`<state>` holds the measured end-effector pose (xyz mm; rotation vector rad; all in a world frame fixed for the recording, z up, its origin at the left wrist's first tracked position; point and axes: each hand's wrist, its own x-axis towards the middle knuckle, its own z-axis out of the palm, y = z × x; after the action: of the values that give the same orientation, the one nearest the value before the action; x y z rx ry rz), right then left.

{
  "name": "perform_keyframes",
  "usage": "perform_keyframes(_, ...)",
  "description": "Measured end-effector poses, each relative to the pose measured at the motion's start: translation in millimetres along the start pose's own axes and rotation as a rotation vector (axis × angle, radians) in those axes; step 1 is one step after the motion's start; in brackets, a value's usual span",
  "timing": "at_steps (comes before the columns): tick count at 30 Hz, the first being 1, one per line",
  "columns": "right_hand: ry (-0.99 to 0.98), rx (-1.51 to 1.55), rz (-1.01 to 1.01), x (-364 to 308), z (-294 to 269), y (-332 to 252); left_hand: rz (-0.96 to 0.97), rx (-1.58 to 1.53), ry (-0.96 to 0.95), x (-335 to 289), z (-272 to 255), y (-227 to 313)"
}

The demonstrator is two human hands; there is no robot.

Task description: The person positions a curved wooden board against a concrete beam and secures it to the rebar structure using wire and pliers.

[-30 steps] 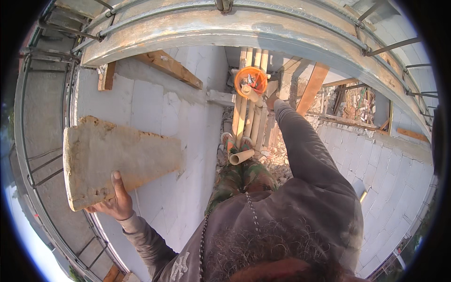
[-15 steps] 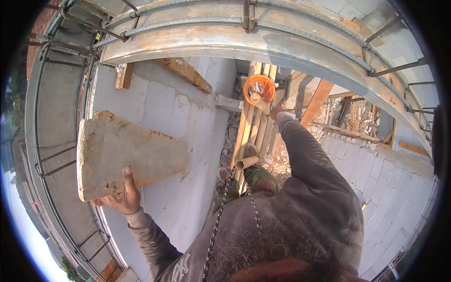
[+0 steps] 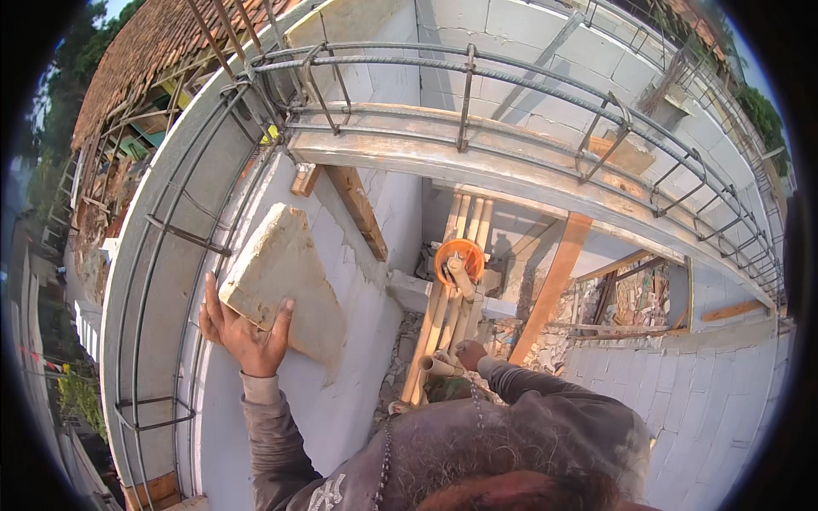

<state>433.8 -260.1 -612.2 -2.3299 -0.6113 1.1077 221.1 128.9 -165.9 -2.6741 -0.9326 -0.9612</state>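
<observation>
My left hand [image 3: 248, 328] grips the lower edge of a rough, pale slab [image 3: 285, 281], thumb on its face and fingers at its outer edge. The slab is flat and tapered, and stands tilted in front of the white block wall [image 3: 362, 289]; I cannot tell whether it touches the wall. Low in the middle, my right hand [image 3: 469, 353] is closed near the open end of a tan tube [image 3: 434, 365]; what it holds, if anything, is hidden. Beyond it an orange bucket [image 3: 439, 261], with a tan cylindrical piece inside, rests on long poles [image 3: 434, 319].
A concrete-like beam [image 3: 426, 160] with a steel rebar cage [image 3: 463, 100] crosses ahead. More rebar [image 3: 153, 281] runs along the left wall top. An orange-brown plank [image 3: 552, 285] slants at the right, above rubble [image 3: 643, 298]. Wooden props [image 3: 358, 213] stick out under the beam.
The view has tilted up, showing more roof and rebar. The slab has turned to a steeper angle in my left hand. My right hand has drawn back from beside the bucket toward my body.
</observation>
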Motion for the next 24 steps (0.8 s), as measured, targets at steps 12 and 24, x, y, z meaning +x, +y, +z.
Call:
perform_keyframes(12,0.167,0.340,-0.824,-99,-69,-310,0.175,-0.299,-0.004,-10,-70,38)
perform_keyframes(24,-0.197,1.357,-0.676,-169,-49,-335,0.259,-0.162,-0.386,14,-243,105)
